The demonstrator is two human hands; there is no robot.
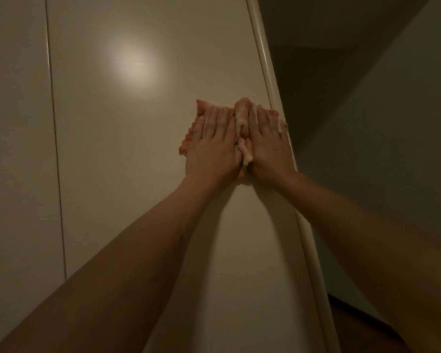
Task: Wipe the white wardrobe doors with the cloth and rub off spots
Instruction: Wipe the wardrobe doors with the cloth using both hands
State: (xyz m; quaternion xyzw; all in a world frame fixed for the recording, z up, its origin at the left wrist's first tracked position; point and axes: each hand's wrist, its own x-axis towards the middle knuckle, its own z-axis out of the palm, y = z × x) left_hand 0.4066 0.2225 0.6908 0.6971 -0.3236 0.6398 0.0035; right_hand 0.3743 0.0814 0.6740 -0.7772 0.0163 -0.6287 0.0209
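Your left hand (212, 145) and your right hand (270, 143) lie side by side, palms flat against the white wardrobe door (148, 149), with both bare forearms reaching up from the lower corners of the view. The cloth (242, 123), pinkish with paler patches, is trapped between your palms and the door: it shows as a frilled edge out past the left hand's outer side, as a bunched ridge rising in the narrow gap between the two hands, and as a small flap at the right hand's outer side. Your fingers on both hands are stretched out straight and close together, pressing down on the cloth rather than curled round it, so neither hand pinches or clasps it. The right hand sits just beside the door's rounded right edge strip (265, 70), and the cloth's flap touches that strip. A soft round glare of light (135, 63) sits on the door above and to the left of your hands. Farther left a thin dark seam (54, 138) runs down the wardrobe front. To the right of the edge strip lies a dim wall (382, 123) in shadow.
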